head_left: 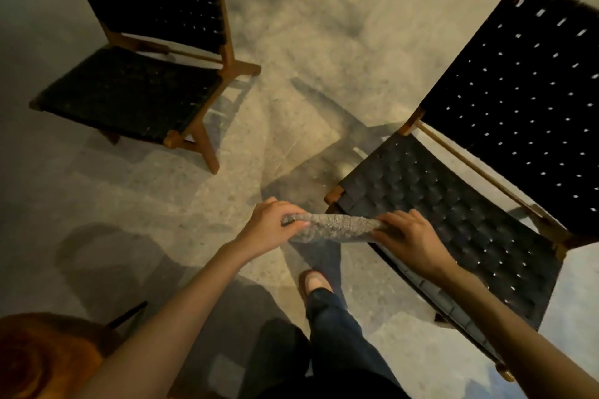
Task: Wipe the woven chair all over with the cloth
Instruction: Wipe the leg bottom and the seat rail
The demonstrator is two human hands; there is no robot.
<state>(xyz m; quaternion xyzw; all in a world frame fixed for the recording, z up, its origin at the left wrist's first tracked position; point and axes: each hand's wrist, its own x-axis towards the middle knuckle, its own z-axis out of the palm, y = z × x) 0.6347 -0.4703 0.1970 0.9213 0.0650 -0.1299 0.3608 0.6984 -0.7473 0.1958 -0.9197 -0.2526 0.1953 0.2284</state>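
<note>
Both hands are on the grey cloth (330, 226), left hand (270, 226) gripping one end, right hand (410, 238) gripping the other, right over the near corner of the woven chair (453, 204). A second chair (139, 81) stands far left, and a foot (316, 283) shows below the cloth.

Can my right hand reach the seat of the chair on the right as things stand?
Probably yes: the right hand, gripping the cloth, is over the seat at its front edge with nothing between them. The left hand grips the cloth's other end.
</note>
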